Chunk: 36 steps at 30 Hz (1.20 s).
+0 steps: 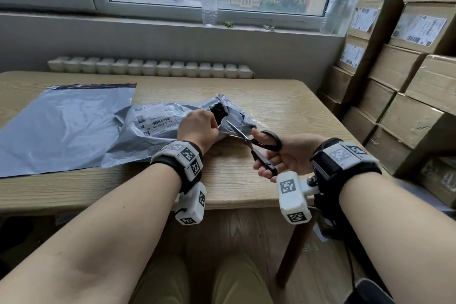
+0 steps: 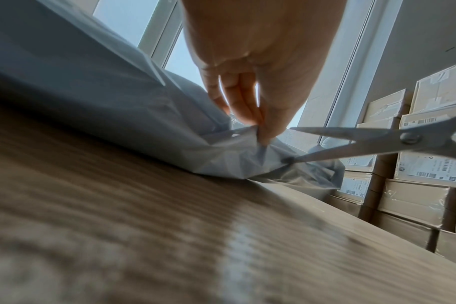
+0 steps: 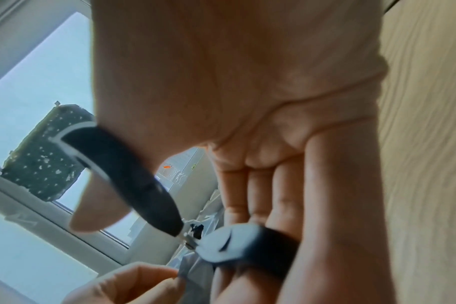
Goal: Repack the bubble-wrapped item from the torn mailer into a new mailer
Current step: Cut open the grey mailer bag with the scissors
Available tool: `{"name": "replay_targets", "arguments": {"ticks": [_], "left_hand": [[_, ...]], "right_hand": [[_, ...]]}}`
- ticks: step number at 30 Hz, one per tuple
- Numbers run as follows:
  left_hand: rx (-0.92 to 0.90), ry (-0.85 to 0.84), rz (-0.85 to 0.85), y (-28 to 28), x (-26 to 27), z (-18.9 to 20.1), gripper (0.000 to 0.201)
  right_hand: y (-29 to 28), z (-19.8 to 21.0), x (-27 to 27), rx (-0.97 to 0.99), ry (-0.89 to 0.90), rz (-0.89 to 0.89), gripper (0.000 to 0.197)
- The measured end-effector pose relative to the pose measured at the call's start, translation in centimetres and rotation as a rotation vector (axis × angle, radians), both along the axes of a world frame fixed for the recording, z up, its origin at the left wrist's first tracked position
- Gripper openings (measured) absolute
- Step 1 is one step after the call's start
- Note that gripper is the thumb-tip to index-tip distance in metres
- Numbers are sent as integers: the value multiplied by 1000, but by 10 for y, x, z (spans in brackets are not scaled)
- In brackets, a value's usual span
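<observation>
Forearms fill the near edge of the head view, over the tabletop (image 1: 271, 96). We note the new mailer (image 1: 61, 126) lying flat on the left, clear of the cutting. Beside it the torn mailer (image 1: 158, 128) bulges; the item inside is hidden. Our left hand (image 1: 197, 128) pinches a corner, likely to tension the film. Our right hand (image 1: 283, 153) grips the scissors (image 1: 254, 142), blades parted. Only the left wrist view shows the fingers (image 2: 271, 127) lifting the film and the lower blade touching it.

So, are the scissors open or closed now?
Open: the scissors blades are spread in a V at the torn mailer's edge.
</observation>
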<state>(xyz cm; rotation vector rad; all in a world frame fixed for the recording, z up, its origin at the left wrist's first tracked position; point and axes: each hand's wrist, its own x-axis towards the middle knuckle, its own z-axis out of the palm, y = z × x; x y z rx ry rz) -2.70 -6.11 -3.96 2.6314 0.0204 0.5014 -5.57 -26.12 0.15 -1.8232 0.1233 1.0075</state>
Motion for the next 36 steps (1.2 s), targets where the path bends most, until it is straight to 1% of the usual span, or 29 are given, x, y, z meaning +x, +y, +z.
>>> {"name": "replay_targets", "arguments": {"ticks": [3, 6, 8, 11, 14, 19, 22, 26, 30, 33, 34, 36], "left_hand": [[5, 43, -89, -4, 1, 0, 11], [49, 47, -170, -6, 0, -2, 8], [54, 52, -198, -4, -1, -2, 8], [28, 71, -211, 3, -2, -1, 8], [23, 97, -205, 8, -3, -1, 10], [43, 127, -185, 8, -2, -2, 11], [48, 144, -186, 7, -2, -2, 11], [44, 148, -180, 4, -2, -2, 11], [32, 154, -161, 3, -1, -3, 10], [-32, 150, -122, 4, 1, -3, 7], [-48, 151, -109, 4, 2, -2, 10], [-68, 153, -94, 4, 3, -2, 13]], "right_hand": [[0, 2, -1, -32, 3, 8, 80], [6, 1, 1, -64, 4, 29, 80], [12, 0, 2, -47, 18, 26, 82], [20, -1, 4, -24, 43, 40, 90], [23, -6, 5, -18, 54, 46, 87], [21, -10, 14, -18, 6, 16, 65], [17, -14, 17, 25, -21, 23, 54], [13, -15, 16, 65, -12, -41, 39], [10, -9, 10, 88, 17, -38, 37], [9, -9, 10, 72, 14, -43, 37], [9, -11, 11, 53, 3, -40, 39], [9, -11, 12, -2, -5, -27, 52]]}}
